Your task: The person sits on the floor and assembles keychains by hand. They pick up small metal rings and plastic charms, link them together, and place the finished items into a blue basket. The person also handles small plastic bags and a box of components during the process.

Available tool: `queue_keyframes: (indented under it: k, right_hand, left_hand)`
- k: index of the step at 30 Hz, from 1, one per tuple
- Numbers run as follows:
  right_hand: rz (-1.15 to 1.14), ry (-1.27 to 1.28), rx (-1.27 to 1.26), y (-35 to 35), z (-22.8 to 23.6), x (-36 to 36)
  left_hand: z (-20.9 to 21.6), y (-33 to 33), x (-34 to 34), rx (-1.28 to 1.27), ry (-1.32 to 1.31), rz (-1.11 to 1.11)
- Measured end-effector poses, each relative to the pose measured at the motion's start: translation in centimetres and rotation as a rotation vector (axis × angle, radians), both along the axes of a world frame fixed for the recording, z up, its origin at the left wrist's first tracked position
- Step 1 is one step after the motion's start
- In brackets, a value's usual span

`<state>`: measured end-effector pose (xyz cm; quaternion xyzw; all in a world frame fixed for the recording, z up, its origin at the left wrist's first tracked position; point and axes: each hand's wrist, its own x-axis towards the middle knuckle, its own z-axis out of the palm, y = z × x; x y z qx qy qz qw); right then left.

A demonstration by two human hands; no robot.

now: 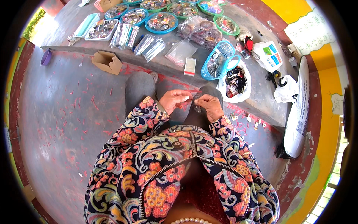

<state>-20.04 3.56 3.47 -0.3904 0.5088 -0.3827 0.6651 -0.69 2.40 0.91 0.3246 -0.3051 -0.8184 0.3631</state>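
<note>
Clear plastic bag (197, 96) (red-edged), held.

"What pattern has the long-sleeved multicoloured cloth jacket (156, 179)?"
"Coral and yellow flowers with pale scrolls, on black."
"And the small clear plastic bag (196, 96)?"
"Red along its edge."
"The flat grey concrete floor (44, 123)?"
"Flecked with red."
"Other colours?"
"A purple round plastic bowl (46, 57), an open brown cardboard box (116, 67), a light-blue openwork plastic basket (225, 48)."

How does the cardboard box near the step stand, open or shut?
Open: the cardboard box has its flaps parted, and its shadowed inside shows.
</note>
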Motion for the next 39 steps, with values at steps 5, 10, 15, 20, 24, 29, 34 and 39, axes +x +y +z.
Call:
queue_keyframes:
  k: [5, 10, 15, 20, 24, 29, 34, 39]
  right_hand:
    - [0.003, -0.026, -0.008, -0.1, -0.4, -0.1]
    - [0.025, 0.206, -0.101, -0.1, -0.2, 0.0]
    - [-0.088, 1.078, -1.037, -0.4, 2.1, 0.3]
    - [0.030, 1.254, -1.340, -0.6, 4.1, 0.2]
    - [0.086, 1.240, -1.413, -0.6, 3.7, 0.4]
    - [0.174, 1.224, -1.429, -0.3, 3.4, 0.9]
    - [0.234, 1.210, -1.457, -0.1, 3.1, 1.3]
    - [0.252, 1.185, -1.461, -0.2, 3.2, 1.3]
  left_hand:
    - [0.3, -0.1, -0.1, 0.015, -0.001, 0.008]
    - [0.6, -0.1, -0.1, 0.068, 0.041, 0.021]
    - [0.5, -0.2, 0.2, 0.084, 0.151, 0.030]
    - [0.7, -0.3, 0.2, 0.169, 0.274, -0.101]
    - [1.2, 0.0, 0.1, 0.152, 0.253, -0.116]
    - [0.3, 0.0, 0.1, 0.114, 0.229, -0.119]
    - [0.0, 0.0, 0.0, 0.154, 0.159, -0.079]
    - [1.3, 0.2, 0.1, 0.244, 0.156, 0.008]
